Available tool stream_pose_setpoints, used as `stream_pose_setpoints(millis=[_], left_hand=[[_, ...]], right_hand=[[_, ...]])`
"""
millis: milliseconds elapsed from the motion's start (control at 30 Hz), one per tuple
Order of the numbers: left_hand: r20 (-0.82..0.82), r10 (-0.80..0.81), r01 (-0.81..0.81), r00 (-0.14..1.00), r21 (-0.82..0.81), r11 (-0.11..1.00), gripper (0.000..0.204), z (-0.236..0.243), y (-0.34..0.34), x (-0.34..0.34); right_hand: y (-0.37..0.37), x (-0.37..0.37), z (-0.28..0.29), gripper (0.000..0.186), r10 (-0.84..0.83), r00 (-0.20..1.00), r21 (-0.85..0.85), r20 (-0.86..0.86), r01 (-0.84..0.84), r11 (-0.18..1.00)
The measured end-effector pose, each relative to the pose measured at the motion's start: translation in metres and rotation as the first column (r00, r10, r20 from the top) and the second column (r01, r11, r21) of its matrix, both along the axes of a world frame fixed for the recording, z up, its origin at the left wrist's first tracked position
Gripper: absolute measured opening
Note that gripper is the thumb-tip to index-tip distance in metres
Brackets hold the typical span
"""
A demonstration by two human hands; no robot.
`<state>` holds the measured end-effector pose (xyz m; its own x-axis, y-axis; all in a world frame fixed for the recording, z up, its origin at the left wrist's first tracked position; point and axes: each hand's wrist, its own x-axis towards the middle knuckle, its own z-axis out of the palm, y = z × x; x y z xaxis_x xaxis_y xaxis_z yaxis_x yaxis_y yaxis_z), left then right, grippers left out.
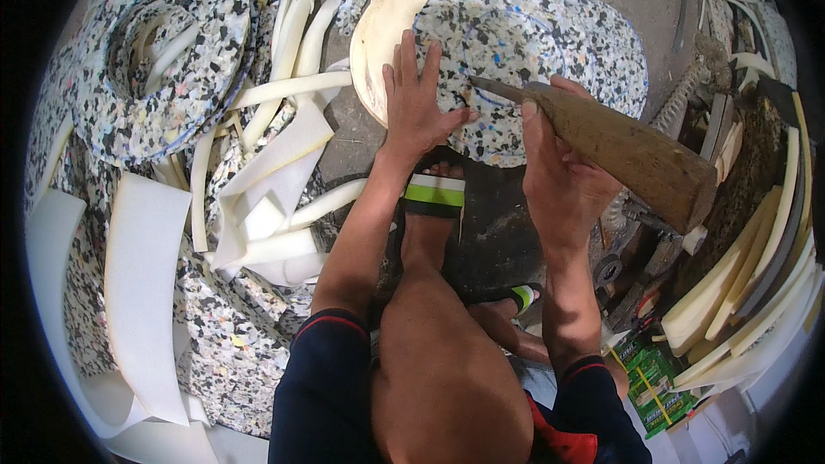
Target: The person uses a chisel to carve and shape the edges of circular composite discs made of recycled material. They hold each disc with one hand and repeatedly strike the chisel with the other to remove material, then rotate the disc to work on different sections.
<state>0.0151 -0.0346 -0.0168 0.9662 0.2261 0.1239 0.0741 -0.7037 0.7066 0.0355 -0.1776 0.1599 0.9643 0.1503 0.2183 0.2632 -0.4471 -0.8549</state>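
A round disc of speckled black-and-white foam [481, 26] lies partly over a pale wooden disc [378, 34]. My left hand [417, 99] rests flat across the edges of both, fingers spread and nothing held. My right hand [563, 167] is closed around a pointed tool with a dark narrow blade and a thick brown wooden handle [636, 146]. Its tip points left over the foam disc, and I cannot tell whether it touches. Another speckled foam disc [614, 51] sits underneath at the right.
Stacked speckled foam rings [202, 112] stand at the left, with white foam strips [146, 275] and offcuts below. Curved foam pieces [756, 266], a metal spring [683, 94] and green packets [649, 387] lie at the right. My sandalled foot [434, 193] is just below the discs.
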Motion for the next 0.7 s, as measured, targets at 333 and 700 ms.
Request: stream_pose_setpoints(millis=[333, 700], left_hand=[[-0.023, 0.005, -0.005, 1.000, -0.007, 1.000, 0.124, -0.001, 0.000, 0.002], [-0.039, 0.005, -0.005, 0.999, -0.006, 1.000, 0.124, -0.004, 0.001, 0.001]], right_hand=[[0.018, 0.008, 0.004, 0.031, -0.046, 0.994, -0.010, -0.095, 0.045, 0.999], [0.024, 0.011, 0.004, 0.032, -0.066, 0.995, 0.165, -0.072, 0.077, 0.983]])
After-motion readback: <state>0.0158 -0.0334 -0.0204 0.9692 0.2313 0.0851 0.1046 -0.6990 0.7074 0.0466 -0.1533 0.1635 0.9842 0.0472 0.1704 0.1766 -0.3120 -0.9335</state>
